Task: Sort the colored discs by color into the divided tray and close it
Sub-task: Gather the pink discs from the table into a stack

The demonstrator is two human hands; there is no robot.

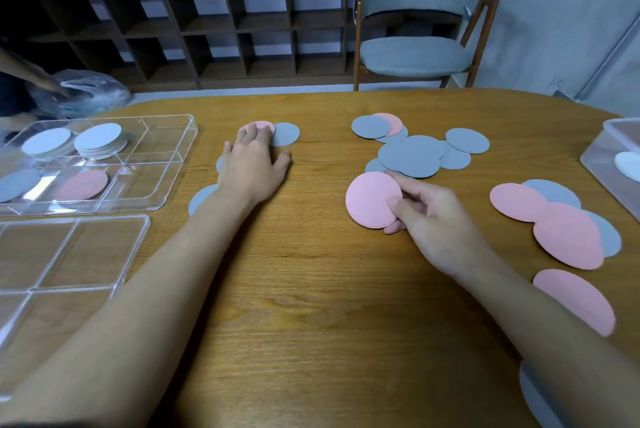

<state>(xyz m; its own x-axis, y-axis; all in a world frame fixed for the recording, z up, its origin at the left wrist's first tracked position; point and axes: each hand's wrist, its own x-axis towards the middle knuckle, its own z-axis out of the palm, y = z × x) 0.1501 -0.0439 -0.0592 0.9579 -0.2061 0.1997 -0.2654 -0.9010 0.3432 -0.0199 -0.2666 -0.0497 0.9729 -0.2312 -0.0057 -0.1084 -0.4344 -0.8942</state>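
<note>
Fingers [251,134] of left hand [251,168] hide most of pink disc [269,125].

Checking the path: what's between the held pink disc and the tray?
The left hand and a gray disc beneath its forearm; otherwise bare table, head view.

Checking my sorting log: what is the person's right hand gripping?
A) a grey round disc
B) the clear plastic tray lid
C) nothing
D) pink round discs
D: the right hand pinches pink round discs between thumb and fingers, just above the wooden table.
</note>
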